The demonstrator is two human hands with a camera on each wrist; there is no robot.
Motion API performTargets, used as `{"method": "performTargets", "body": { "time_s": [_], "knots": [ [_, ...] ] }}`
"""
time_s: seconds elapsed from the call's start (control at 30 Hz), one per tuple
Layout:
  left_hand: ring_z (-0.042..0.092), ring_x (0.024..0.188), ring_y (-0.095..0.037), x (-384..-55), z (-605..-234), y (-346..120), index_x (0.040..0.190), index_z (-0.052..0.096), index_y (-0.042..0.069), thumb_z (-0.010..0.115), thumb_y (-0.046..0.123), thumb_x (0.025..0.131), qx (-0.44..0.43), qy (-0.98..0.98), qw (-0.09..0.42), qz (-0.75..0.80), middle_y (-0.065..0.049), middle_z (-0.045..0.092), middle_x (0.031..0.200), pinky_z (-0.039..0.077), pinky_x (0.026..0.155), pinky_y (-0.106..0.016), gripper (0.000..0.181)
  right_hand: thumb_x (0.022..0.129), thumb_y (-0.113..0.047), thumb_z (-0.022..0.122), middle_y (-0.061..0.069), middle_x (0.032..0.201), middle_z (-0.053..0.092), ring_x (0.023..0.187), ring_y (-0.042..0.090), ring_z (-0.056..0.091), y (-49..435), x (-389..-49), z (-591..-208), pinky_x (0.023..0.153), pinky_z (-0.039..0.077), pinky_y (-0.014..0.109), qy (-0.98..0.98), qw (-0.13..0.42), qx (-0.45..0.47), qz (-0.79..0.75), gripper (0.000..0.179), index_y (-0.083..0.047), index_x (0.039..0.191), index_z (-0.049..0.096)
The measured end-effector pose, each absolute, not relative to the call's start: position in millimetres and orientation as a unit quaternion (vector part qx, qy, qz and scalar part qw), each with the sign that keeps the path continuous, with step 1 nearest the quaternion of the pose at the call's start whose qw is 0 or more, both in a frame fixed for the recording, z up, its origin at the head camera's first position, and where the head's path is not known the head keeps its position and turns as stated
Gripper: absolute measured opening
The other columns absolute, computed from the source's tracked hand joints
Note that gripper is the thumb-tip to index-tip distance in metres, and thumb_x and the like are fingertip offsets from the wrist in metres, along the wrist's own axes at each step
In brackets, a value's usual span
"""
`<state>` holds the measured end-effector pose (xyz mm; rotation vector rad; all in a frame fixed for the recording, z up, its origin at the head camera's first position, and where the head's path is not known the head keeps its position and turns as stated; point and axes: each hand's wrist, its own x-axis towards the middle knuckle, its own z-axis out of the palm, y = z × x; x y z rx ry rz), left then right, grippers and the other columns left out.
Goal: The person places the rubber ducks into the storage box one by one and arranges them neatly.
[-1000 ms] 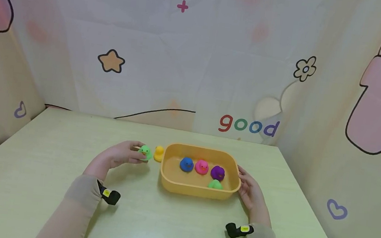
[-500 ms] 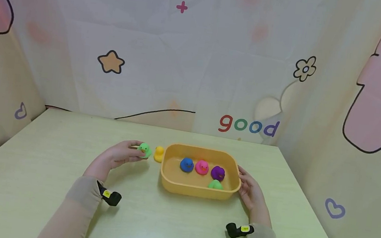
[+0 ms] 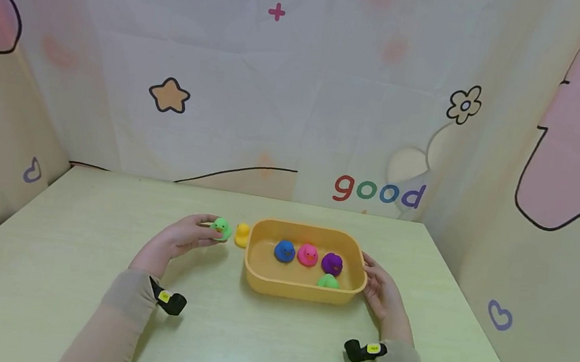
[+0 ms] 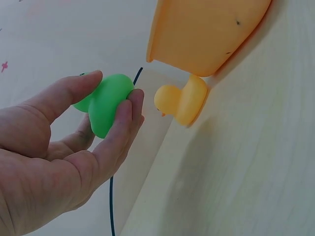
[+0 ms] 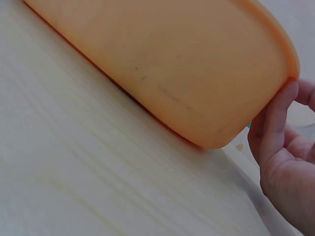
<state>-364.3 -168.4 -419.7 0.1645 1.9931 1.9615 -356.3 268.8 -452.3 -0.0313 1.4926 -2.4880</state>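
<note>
A green toy duck [image 3: 222, 229] is pinched between the thumb and fingers of my left hand [image 3: 182, 234], held above the table; the left wrist view shows the same green duck [image 4: 110, 104] from behind. Just to its right, a yellow toy duck [image 3: 241, 235] stands on the table beside the left end of a yellow-orange plastic basin [image 3: 287, 290]. Inside the basin are a blue duck [image 3: 284, 251], a pink duck [image 3: 307, 255], a purple duck [image 3: 331, 264] and another green duck [image 3: 329, 281], partly hidden by the front wall. My right hand [image 3: 382, 290] rests its fingertips against the basin's right end.
The pale wooden table [image 3: 248, 345] spreads around the basin and both arms. Behind it hangs a printed cloth backdrop [image 3: 300, 98], with more printed cloth along both sides. A black wrist camera [image 3: 172, 303] sits on the left sleeve, another black wrist camera [image 3: 364, 352] on the right.
My left hand has raised the green duck very slightly and turned it a little. The right hand, the basin and the other ducks look the same; the head view has shifted slightly.
</note>
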Motion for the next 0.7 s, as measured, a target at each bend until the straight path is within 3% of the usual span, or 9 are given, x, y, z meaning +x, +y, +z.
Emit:
{"method": "performTargets", "body": {
  "time_s": [0.23, 0.57, 0.7],
  "knots": [
    [0.065, 0.097, -0.011, -363, -416, -164, 0.146, 0.024, -0.014, 0.054, -0.002, 0.095, 0.057, 0.7, 0.165, 0.693, -0.009, 0.057, 0.115, 0.043, 0.108, -0.039, 0.06, 0.102, 0.0, 0.036, -0.002, 0.1, 0.066, 0.083, 0.005, 0.066, 269, -354, -450, 0.072, 0.055, 0.014, 0.513, 0.119, -0.021, -0.85, 0.025, -0.012, 0.122, 0.046],
    [0.061, 0.1, -0.008, -363, -404, -143, 0.147, 0.024, -0.012, 0.053, -0.001, 0.097, 0.056, 0.702, 0.13, 0.698, -0.021, 0.051, 0.131, 0.04, 0.11, -0.041, 0.06, 0.102, -0.001, 0.036, -0.002, 0.101, 0.066, 0.084, 0.005, 0.066, 269, -357, -452, 0.074, 0.055, 0.014, 0.517, 0.117, 0.0, -0.848, 0.042, -0.003, 0.143, 0.031],
    [0.06, 0.103, -0.011, -366, -400, -128, 0.148, 0.025, -0.011, 0.055, 0.0, 0.096, 0.049, 0.7, 0.111, 0.704, -0.024, 0.047, 0.136, 0.041, 0.11, -0.04, 0.061, 0.101, 0.0, 0.037, -0.001, 0.102, 0.065, 0.084, 0.005, 0.065, 269, -358, -453, 0.074, 0.055, 0.014, 0.514, 0.116, 0.003, -0.85, 0.039, -0.004, 0.14, 0.034]
  ]
}}
